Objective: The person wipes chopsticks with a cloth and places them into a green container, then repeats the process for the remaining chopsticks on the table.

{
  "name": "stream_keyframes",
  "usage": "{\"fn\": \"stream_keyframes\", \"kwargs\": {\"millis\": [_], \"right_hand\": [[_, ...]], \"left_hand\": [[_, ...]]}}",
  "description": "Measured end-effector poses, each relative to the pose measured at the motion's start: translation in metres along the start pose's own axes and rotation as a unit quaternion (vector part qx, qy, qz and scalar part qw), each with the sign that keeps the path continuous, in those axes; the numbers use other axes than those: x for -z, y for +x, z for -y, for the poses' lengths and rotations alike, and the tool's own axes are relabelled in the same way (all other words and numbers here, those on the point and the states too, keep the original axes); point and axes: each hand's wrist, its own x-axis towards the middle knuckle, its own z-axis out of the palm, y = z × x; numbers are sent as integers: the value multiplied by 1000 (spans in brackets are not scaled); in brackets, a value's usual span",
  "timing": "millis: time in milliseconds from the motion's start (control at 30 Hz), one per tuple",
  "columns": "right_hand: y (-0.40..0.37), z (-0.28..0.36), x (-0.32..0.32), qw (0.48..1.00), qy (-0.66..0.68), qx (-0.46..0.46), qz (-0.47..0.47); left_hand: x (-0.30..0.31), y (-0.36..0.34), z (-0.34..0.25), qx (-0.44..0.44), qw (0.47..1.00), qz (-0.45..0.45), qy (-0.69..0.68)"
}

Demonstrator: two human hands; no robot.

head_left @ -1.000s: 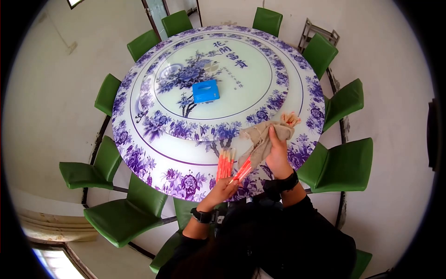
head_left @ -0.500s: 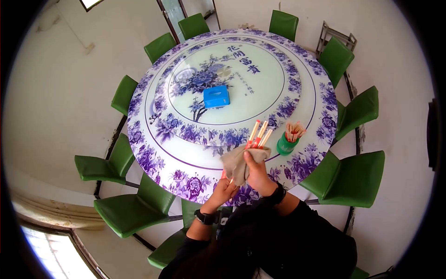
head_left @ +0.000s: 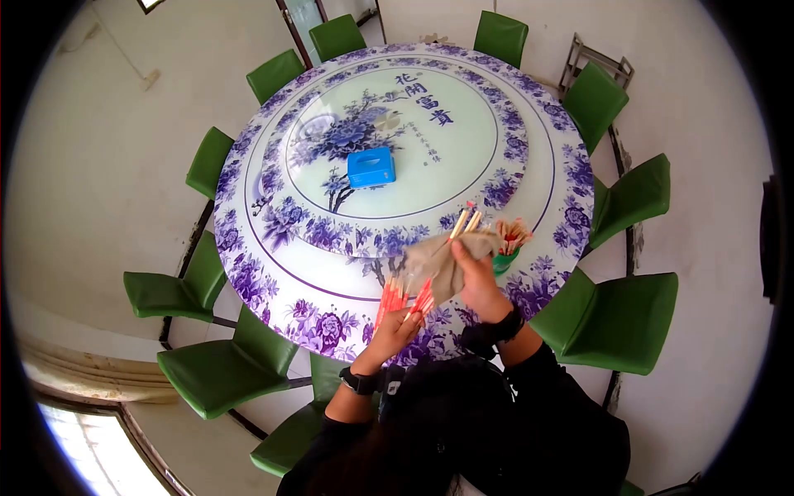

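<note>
My right hand [head_left: 480, 285] is closed around a beige cloth [head_left: 447, 263], thumb on top. The cloth wraps several chopsticks [head_left: 461, 223], whose pale ends stick out above it. Below the cloth, the red ends of these sticks reach my left hand [head_left: 399, 332], whose fingers are closed on them. More red-and-pale chopsticks [head_left: 388, 302] show just beyond my left hand, over the near part of the table. Close behind my right hand stands a green holder [head_left: 503, 263] filled with red-and-tan sticks [head_left: 514, 235], partly hidden by the hand and cloth.
The round table [head_left: 281, 269] has a purple floral pattern and a raised round turntable [head_left: 447, 182]. On the turntable sits a blue tissue box [head_left: 371, 169]. Several green chairs [head_left: 620, 318] ring the table, and a metal-framed stand [head_left: 595, 62] is by the far wall.
The cloth and right hand have shifted right relative to the table, now overlapping the green holder. Red chopsticks beyond my left hand, mostly hidden before, are now exposed. My view has shifted slightly.
</note>
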Motion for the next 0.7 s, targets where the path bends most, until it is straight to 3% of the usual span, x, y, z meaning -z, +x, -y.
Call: {"fn": "stream_keyframes", "kwargs": {"millis": [300, 367, 433, 500, 533, 567, 633, 700], "right_hand": [[27, 32, 3, 997, 63, 33, -18], [22, 24, -6, 990, 117, -47, 66], [15, 7, -11, 989, 53, -101, 89], [0, -16, -15, 983, -90, -86, 135], [-7, -29, -17, 971, -155, -54, 172], [-11, -35, -19, 970, -179, -44, 160], [-8, -36, -17, 976, -114, -108, 147], [-1, -39, -13, 975, -134, -96, 149]], "left_hand": [[5, 3, 10, 30, 999, 31, -31], [4, 9, 10, 14, 997, 10, -69], [11, 19, 22, 0, 996, 26, -88], [16, 24, 26, -14, 993, 44, -106], [17, 25, 25, -61, 998, -22, 14], [19, 26, 24, -106, 982, -86, 132], [22, 32, 25, -95, 987, -85, 99], [23, 35, 28, -66, 994, -83, 27]]}}
